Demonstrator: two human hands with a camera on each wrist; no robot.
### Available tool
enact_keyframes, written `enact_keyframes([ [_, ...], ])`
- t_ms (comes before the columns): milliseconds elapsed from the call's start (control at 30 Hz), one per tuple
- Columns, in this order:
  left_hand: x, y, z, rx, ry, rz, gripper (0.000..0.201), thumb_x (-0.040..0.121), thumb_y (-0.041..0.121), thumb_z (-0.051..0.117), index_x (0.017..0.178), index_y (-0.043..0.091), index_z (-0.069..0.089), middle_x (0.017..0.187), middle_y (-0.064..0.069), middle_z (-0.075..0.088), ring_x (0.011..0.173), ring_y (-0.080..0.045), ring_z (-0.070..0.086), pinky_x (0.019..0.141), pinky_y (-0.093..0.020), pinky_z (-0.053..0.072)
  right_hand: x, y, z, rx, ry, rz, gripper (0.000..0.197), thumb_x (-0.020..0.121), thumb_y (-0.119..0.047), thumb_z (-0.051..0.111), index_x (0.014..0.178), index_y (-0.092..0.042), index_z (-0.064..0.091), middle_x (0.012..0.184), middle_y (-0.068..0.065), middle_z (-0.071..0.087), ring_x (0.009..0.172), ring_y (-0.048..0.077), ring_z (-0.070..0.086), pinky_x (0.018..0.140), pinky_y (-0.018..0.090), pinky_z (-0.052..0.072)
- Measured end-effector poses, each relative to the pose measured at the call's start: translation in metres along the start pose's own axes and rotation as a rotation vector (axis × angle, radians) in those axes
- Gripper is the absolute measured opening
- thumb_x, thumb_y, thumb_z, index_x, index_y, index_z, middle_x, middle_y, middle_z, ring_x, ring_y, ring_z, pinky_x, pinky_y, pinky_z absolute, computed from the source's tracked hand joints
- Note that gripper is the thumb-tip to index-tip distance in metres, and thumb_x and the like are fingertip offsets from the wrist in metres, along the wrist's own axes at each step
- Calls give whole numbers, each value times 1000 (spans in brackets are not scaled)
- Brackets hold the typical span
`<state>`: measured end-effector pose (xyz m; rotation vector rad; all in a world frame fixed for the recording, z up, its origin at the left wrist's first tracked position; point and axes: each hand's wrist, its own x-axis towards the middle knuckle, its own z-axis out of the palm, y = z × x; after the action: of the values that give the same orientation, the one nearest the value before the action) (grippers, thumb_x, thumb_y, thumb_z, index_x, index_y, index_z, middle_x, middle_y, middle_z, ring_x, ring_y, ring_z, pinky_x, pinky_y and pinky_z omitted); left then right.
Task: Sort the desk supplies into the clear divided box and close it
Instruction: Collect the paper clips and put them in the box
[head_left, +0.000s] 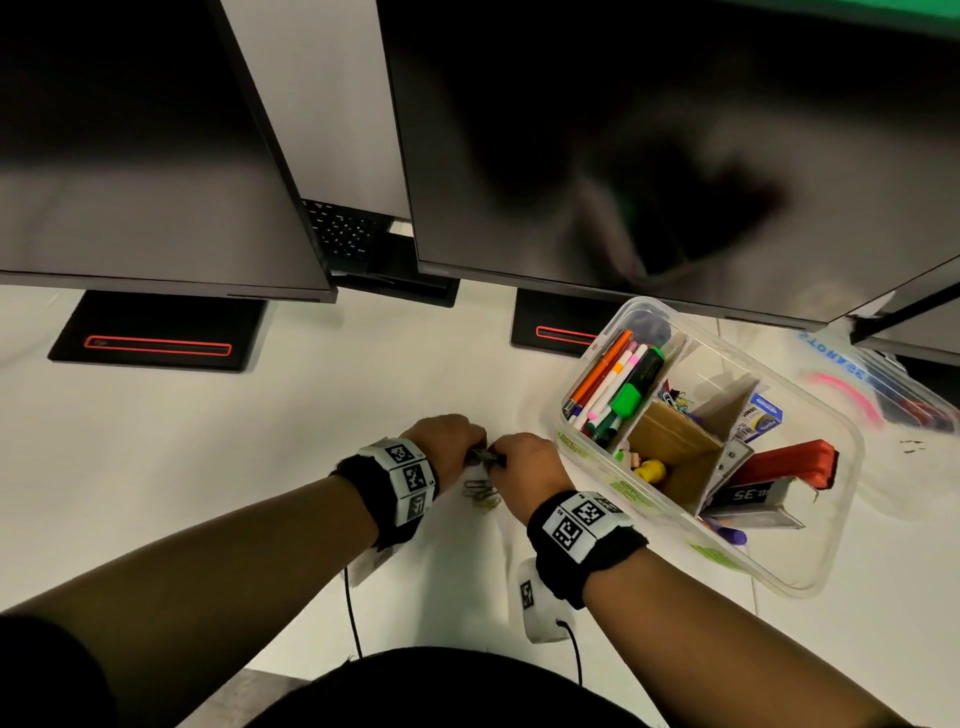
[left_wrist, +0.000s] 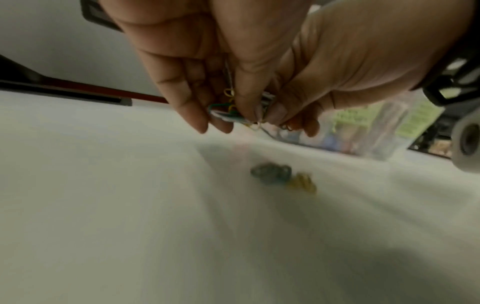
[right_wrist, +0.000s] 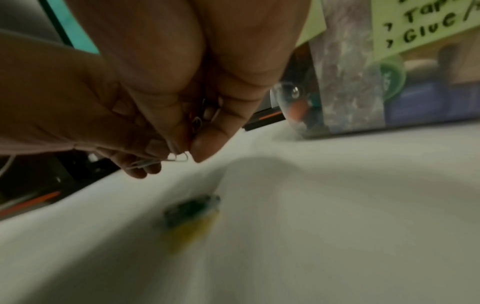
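Both hands meet just above the white desk, left of the clear divided box (head_left: 826, 519). My left hand (head_left: 445, 441) and right hand (head_left: 524, 465) together pinch a bunch of coloured paper clips (left_wrist: 228, 112), whose wire ends poke out below the fingertips (right_wrist: 176, 159). A small loose pile of paper clips (head_left: 482, 493) lies on the desk right under the hands, grey-green and yellow (left_wrist: 283, 179). The box stands open, holding markers (head_left: 618, 389), cardboard dividers, a red stapler (head_left: 795, 462) and a staple box.
Two dark monitors stand at the back on black bases (head_left: 156, 332). The box's clear lid (head_left: 878, 384) lies to the right of the box, under a monitor edge. Green labels are stuck on the box's near wall (right_wrist: 426, 22). Cables hang at the desk's front edge.
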<state>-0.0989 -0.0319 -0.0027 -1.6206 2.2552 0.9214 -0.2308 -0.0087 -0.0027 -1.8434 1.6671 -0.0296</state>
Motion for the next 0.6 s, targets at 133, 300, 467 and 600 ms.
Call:
enact_keyframes([
  [133, -14, 1, -40, -7, 75, 48, 25, 94, 24, 47, 111, 16, 62, 111, -8, 62, 106, -25, 56, 90, -31, 42, -7, -20, -27, 73, 110, -54, 25, 91, -20, 51, 92, -4, 70, 88, 15, 70, 86, 28, 64, 79, 32, 48],
  [300, -28, 16, -82, 14, 155, 111, 23, 92, 23, 50, 109, 19, 64, 109, -5, 64, 105, -22, 56, 92, -32, 44, -17, -33, -62, 209, 217, -91, 20, 89, -18, 57, 90, -5, 71, 84, 15, 71, 78, 30, 67, 78, 41, 54],
  [467, -23, 56, -111, 46, 247, 183, 21, 91, 22, 52, 106, 18, 66, 104, -4, 65, 102, -21, 56, 86, -30, 42, -27, -19, -103, 245, 316, -99, 16, 87, -17, 61, 86, -7, 73, 79, 13, 71, 72, 27, 65, 72, 36, 54],
  [600, -7, 101, -125, 26, 296, 259, 21, 90, 23, 54, 106, 19, 67, 105, -4, 66, 103, -22, 58, 86, -30, 42, -36, 11, -139, 210, 420, -32, 14, 86, -20, 63, 86, -15, 75, 77, 5, 71, 67, 17, 59, 67, 25, 45],
])
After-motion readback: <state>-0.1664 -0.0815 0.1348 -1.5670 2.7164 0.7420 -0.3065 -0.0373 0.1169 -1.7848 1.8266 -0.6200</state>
